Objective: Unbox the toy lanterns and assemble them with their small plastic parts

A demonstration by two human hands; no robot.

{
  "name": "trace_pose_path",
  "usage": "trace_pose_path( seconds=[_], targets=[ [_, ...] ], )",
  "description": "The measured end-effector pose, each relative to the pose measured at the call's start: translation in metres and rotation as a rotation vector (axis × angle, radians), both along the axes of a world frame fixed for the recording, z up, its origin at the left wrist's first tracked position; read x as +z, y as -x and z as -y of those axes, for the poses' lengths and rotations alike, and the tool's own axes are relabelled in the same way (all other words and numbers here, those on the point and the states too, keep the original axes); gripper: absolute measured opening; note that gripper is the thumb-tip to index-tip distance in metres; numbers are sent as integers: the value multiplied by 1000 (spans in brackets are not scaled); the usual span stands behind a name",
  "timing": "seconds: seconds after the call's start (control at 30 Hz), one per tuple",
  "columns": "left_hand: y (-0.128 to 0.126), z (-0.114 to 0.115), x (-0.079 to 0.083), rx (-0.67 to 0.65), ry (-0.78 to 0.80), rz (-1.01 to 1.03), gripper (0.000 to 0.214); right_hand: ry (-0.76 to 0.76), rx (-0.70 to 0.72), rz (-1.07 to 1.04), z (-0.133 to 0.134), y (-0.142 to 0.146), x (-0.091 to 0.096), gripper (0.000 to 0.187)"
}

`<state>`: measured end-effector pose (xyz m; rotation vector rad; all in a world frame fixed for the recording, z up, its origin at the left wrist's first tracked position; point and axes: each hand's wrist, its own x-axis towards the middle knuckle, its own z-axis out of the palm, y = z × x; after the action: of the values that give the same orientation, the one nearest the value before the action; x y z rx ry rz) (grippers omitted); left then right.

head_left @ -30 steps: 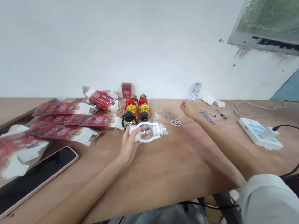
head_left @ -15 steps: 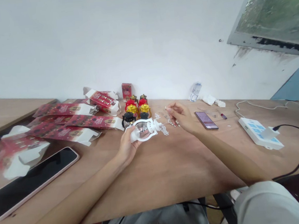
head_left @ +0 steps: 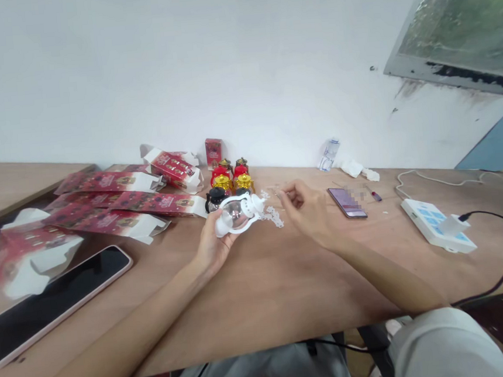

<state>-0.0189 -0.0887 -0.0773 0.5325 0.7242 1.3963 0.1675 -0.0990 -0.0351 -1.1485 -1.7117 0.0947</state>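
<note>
My left hand (head_left: 212,243) is closed round the base of a small white lantern (head_left: 237,214) with a clear globe, tilted so its top points right. To the right of the lantern's top, my right hand (head_left: 304,210) hovers over the table with its fingers curled and the thumb meeting the index finger. Whatever sits in that pinch is too small to make out. Under and beside the lantern lie white lacy plastic bits (head_left: 274,216). Just behind it stand more small lanterns: a black one (head_left: 215,199), gold ones (head_left: 244,183) and red ones (head_left: 220,173).
Flattened red printed boxes (head_left: 117,221) cover the left side, with a large phone (head_left: 68,304) in front. A small red box (head_left: 213,152) stands by the wall. On the right are another phone (head_left: 346,202), crumpled tissue (head_left: 352,168) and a white power strip (head_left: 437,225).
My right hand has turned and come a little lower, its back now hiding the small pieces beneath. The lantern in my left hand has shifted slightly left and tipped up a bit.
</note>
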Motion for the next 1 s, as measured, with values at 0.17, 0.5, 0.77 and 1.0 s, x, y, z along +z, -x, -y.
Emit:
trace_pose_path(
  seconds=[0.17,0.5,0.77,1.0],
  targets=[
    [-3,2,-1,16,-17,-21,22,31,30,72,7,17,-3,12],
    [-3,1,0,51,-41,-23,25,89,55,10,7,18,7,11],
    [-3,2,2,56,-43,-29,24,117,64,-28,8,18,9,10],
    [-3,1,0,73,-41,-32,23,163,117,-66,6,17,4,10]
  ],
)
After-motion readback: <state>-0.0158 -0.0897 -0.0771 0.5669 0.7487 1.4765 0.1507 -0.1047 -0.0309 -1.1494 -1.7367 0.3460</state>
